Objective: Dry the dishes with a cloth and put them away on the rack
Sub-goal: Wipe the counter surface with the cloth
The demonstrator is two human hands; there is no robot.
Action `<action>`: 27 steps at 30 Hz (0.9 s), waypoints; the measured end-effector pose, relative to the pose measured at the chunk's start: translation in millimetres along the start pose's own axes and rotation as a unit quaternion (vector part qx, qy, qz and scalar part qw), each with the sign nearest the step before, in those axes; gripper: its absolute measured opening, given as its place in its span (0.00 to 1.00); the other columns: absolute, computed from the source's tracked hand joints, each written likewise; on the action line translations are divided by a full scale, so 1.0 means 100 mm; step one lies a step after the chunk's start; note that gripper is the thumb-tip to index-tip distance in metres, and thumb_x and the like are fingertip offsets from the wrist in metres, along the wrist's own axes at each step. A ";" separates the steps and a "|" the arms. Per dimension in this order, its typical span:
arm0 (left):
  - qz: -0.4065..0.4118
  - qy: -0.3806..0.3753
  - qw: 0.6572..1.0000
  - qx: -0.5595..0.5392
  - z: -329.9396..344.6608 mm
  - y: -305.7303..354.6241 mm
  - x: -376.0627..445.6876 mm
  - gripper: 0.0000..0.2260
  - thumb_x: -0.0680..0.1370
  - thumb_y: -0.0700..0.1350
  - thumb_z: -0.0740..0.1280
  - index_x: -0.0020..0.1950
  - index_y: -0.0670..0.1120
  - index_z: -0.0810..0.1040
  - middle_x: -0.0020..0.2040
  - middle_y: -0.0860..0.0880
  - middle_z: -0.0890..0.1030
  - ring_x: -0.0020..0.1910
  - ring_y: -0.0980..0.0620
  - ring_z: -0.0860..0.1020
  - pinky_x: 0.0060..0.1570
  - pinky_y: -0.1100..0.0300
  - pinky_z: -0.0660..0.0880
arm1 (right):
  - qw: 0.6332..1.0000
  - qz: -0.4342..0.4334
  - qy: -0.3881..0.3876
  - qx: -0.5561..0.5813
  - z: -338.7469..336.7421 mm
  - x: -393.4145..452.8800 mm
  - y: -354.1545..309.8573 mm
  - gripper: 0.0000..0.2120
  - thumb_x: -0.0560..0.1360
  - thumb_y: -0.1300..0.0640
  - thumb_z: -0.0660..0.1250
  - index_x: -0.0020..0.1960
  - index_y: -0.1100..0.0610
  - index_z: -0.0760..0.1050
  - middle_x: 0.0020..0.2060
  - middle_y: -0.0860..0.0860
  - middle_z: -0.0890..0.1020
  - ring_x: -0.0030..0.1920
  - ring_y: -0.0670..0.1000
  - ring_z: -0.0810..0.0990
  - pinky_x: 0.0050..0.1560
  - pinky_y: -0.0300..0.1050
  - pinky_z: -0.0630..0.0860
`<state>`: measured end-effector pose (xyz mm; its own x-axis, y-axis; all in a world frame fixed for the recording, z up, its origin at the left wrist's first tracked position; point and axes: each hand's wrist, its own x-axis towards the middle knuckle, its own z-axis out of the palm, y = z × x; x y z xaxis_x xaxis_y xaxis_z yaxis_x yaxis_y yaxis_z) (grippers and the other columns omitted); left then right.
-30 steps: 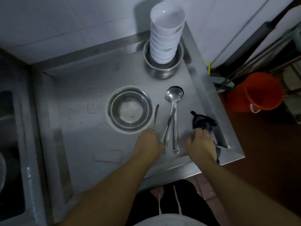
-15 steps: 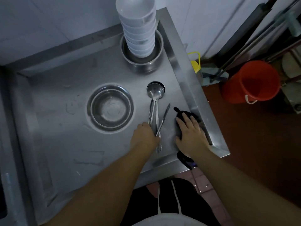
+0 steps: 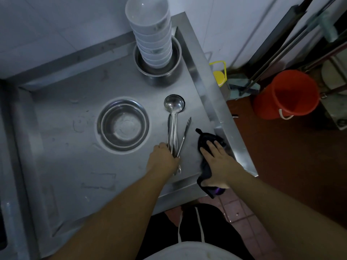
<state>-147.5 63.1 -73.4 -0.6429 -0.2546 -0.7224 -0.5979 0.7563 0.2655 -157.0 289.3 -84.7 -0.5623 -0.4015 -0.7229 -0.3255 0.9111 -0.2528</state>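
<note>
Your left hand [image 3: 163, 160] curls around the handles of a bundle of steel utensils [image 3: 175, 136], gripping them low on the stainless counter [image 3: 62, 151]; the bundle includes a ladle [image 3: 174, 104] whose bowl lies face up farther from you, a second long handle lying beside the ladle's, and a pair of tongs [image 3: 185, 135] angled off to the right. Your right hand [image 3: 218, 162] lies flat with its fingers straight on a dark cloth [image 3: 203, 139], pressing it against the counter near the right rim; the cloth's near end hangs over the counter's front edge. Left of the utensils, a steel bowl [image 3: 123, 125] sits upright on the counter, apart from your hand. At the far corner a stack of white bowls [image 3: 151, 32] stands inside another steel basin [image 3: 159, 71]. Beyond the counter's right edge, on the floor, an orange bucket [image 3: 287, 94] stands near some long poles, and a yellow-capped container [image 3: 219, 76] sits close against the counter's side.
</note>
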 end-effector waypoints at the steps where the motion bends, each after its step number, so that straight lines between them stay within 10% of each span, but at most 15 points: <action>1: -0.004 -0.002 1.000 0.004 -0.02 -0.02 -0.02 0.28 0.77 0.54 0.74 0.73 0.45 0.69 0.68 0.43 0.73 0.66 0.40 0.76 0.64 0.46 0.75 | 1.000 -0.006 -0.001 -0.004 0.03 -0.04 0.00 0.61 0.67 0.28 0.73 0.86 0.51 0.44 0.85 0.53 0.41 0.84 0.60 0.38 0.82 0.60 0.58; 10: -0.029 0.007 0.997 0.078 -0.47 -0.67 -0.34 0.26 0.81 0.54 0.68 0.75 0.44 0.68 0.73 0.42 0.71 0.69 0.39 0.74 0.63 0.45 0.75 | 1.000 -0.011 0.003 -0.014 0.05 -0.22 -0.14 0.33 0.77 0.42 0.72 0.78 0.47 0.65 0.73 0.53 0.69 0.72 0.59 0.66 0.70 0.52 0.70; 21: -0.061 0.049 0.996 0.039 -0.87 -2.00 -0.60 0.21 0.85 0.52 0.62 0.74 0.42 0.70 0.72 0.41 0.74 0.68 0.38 0.75 0.65 0.45 0.75 | 0.982 -0.021 0.070 0.176 -0.68 -0.24 -1.39 0.28 0.68 0.48 0.81 0.66 0.46 0.78 0.55 0.48 0.83 0.52 0.49 0.81 0.43 0.30 0.72; 27: -0.028 0.086 0.996 0.015 -1.11 -2.85 -0.64 0.18 0.85 0.50 0.62 0.72 0.42 0.73 0.66 0.41 0.78 0.62 0.40 0.78 0.60 0.46 0.78 | 0.968 -0.080 0.142 0.192 -0.49 0.30 -2.56 0.32 0.73 0.52 0.78 0.75 0.50 0.73 0.66 0.51 0.76 0.64 0.53 0.77 0.63 0.44 0.73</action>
<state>10.8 -202.5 -32.0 -0.6831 -0.3950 -0.6143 -0.6222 0.7551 0.2063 -127.9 39.3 -9.8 -0.7316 -0.5001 -0.4632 -0.1504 0.7812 -0.6059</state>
